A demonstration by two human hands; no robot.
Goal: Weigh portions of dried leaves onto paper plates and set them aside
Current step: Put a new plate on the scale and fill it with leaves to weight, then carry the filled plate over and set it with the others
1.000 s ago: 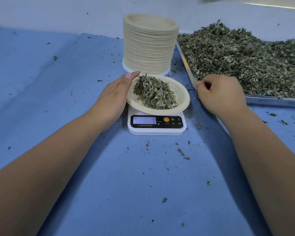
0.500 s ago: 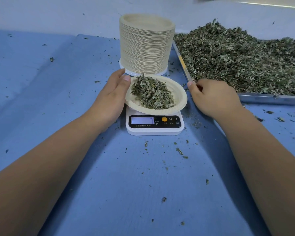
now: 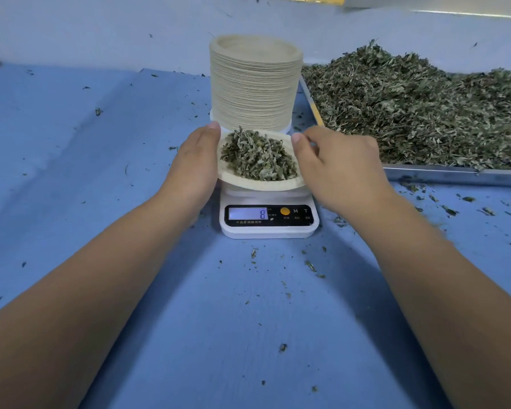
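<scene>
Fingers (image 3: 210, 134) of the left hand (image 3: 195, 166) lie straight and together along the left rim of the plate (image 3: 260, 185), flat against it rather than curled round it; the thumb is hidden, so I cannot tell whether it reaches underneath. Across from it the right hand (image 3: 337, 169) has its fingers bent over the right rim, one fingertip on the edge, apparently pinching it; the underside of that hold is out of sight.

The plate sits on the scale (image 3: 269, 228) with the portion (image 3: 257, 157) mounded in its middle, away from the rims, which leaves both edges free to take hold of. The display (image 3: 248, 214) shows what looks like an 8. A hand on each side suits a thin plate that would buckle or tip if lifted by one edge; my judgement is that weighing is finished and the lift off the scale is in hand.

Just behind stands the stack (image 3: 254, 84), close enough for the next plate to be drawn straight down onto the scale; the tray (image 3: 455, 174) with its heap (image 3: 410, 113) lies to the right, within the right hand's reach. Crumbs dot the cloth (image 3: 101, 172); its left side looks the likely place to set the plate down.
</scene>
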